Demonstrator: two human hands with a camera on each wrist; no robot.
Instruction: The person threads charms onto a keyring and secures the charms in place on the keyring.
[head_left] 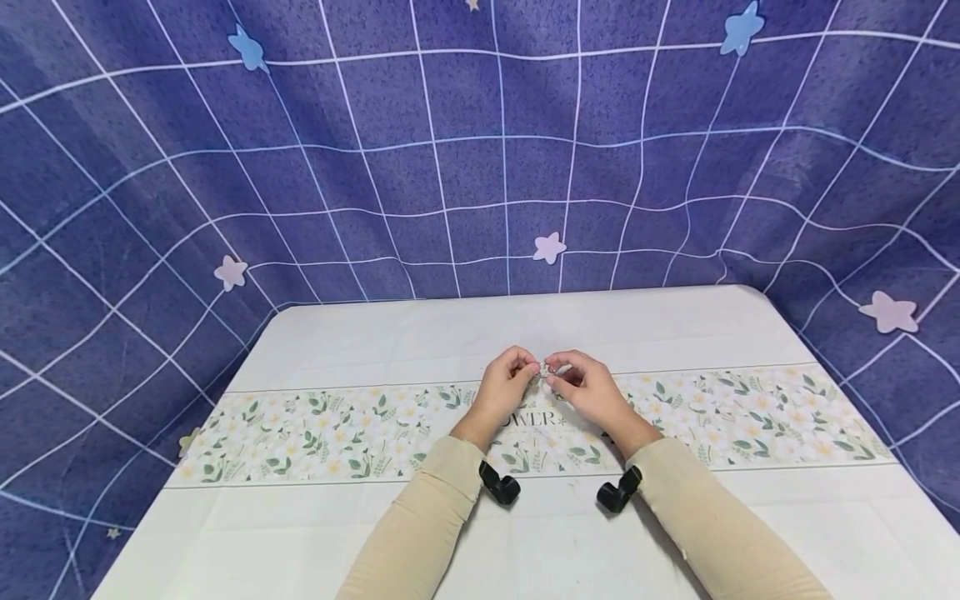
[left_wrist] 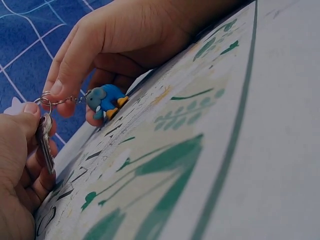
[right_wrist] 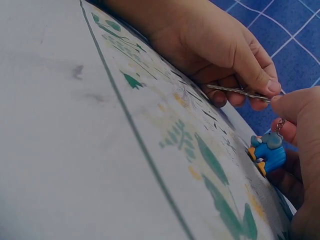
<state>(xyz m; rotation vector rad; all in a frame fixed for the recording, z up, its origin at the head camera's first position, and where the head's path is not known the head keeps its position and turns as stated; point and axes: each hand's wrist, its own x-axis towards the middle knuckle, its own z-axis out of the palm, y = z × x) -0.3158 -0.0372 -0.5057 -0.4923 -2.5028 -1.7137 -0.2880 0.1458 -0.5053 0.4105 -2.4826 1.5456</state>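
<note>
1. a dark blue curtain (head_left: pixel 457 175) with pale gridlines and stars hangs along the far side.
2. a white tablecloth (head_left: pixel 285 533) lies below, its floral band (head_left: pixel 322 437) running left to right; the elephant keychain (left_wrist: pixel 79 100) is held over this band, between the two hands.
3. the left hand (head_left: pixel 504 386) is curled, thumb and fingers pinching the metal key (left_wrist: pixel 48 150) by its head.
4. the right hand (head_left: pixel 588 390) brings thumb and forefinger together on the split ring (left_wrist: pixel 50 106), near the chain (left_wrist: pixel 74 100); whether its other fingers touch the figurine i cannot tell.
5. the elephant figurine (left_wrist: pixel 113 96), blue-bodied and yellow-footed, hangs on the right, low over the cloth; it looks light and rubbery, safe to hold round the body.
6. the key, on the left, should be stiff, thin and rather slippery, best pinched on the flat head.
7. the chain will probably flop, so it makes a poor handle.
8. the split ring is likely springy; grip its rim and part the coils with a nail.
</note>
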